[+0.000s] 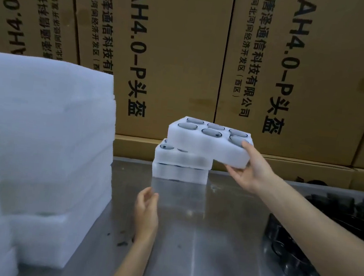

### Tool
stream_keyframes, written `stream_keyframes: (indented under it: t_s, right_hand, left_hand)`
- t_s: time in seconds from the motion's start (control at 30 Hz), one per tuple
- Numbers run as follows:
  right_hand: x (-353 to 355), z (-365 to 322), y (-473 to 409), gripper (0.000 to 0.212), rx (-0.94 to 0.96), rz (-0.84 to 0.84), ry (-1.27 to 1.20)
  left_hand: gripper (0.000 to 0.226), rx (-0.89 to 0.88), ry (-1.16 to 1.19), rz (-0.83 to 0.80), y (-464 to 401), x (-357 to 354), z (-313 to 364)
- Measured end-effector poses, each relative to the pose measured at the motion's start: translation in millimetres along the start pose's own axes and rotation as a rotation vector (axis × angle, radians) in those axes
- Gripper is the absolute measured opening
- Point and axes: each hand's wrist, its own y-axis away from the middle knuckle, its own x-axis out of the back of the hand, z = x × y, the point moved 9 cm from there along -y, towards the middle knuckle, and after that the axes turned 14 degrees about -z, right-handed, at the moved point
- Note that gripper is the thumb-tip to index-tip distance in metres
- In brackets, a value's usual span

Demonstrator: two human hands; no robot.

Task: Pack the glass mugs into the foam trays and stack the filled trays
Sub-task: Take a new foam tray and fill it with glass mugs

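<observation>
Head view. Left hand (146,210) nearest, hovering over steel table (211,240), fingers loosely curled, holding nothing. Right hand (248,168) grips near right corner of filled foam tray (208,140), six glass mugs (211,132) seated; tray tilted, far end resting on two-tray stack (181,165). Step, judged: stacking. Next: slide left, square up, level. Empty foam pile (42,146) left, cardboard boxes (174,48) behind; neither obstructs.

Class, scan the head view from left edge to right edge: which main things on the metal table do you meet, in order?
Tall pile of foam sheets → left hand → two stacked filled trays → right hand gripping a filled tray → dark glassware.
</observation>
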Motion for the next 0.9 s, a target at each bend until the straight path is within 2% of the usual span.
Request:
stream_keyframes:
  t_s: [0.17,0.37,0.53,0.67,0.9]
  right_hand:
    - [-21,2,-87,0.040,0.004,0.011,0.075]
    - [-30,26,-147,0.041,-0.036,-0.006,0.113]
    - [-15,39,-168,0.041,-0.059,0.093,0.221]
    - [-8,36,-180,0.051,-0.004,0.125,0.270]
    - [-7,34,-179,0.048,0.000,0.139,0.270]
  left_hand:
    - [0.045,-0.003,-0.063,-0.041,-52,-10,-15]
    - [0.061,-0.014,-0.028,-0.083,-95,-13,-27]
    - [0.070,-0.015,-0.102,-0.088,-124,-17,-30]
    - [0.057,-0.014,-0.155,-0.096,-134,-20,-30]
    - [0.050,-0.009,-0.175,-0.126,-138,-22,-30]
